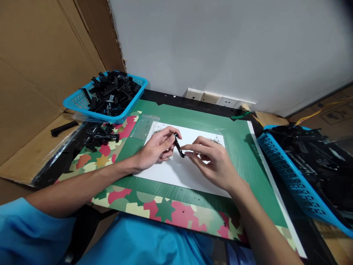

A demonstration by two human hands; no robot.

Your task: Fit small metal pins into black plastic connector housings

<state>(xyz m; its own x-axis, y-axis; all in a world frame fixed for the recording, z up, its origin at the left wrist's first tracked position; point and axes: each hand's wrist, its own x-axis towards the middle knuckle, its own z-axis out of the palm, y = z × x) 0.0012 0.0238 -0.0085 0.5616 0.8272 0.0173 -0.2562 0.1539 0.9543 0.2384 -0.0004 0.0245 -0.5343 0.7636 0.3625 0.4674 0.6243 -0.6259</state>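
Observation:
My left hand (pixel 157 150) and my right hand (pixel 211 162) meet over a white sheet (pixel 179 171) on a green mat (pixel 239 147). Between them is a small black plastic part (pixel 179 147), a thin bar tilted down to the right. The left fingers pinch its upper end. The right thumb and forefinger close on its lower end. Both hands rest low over the sheet, wrists on the mat.
A blue basket (pixel 82 105) heaped with black parts stands at the back left, with several loose parts (pixel 100 137) in front of it. Another blue basket (pixel 292 180) of black parts sits at the right. Cardboard walls the left side. Wall sockets (pixel 215 98) line the back.

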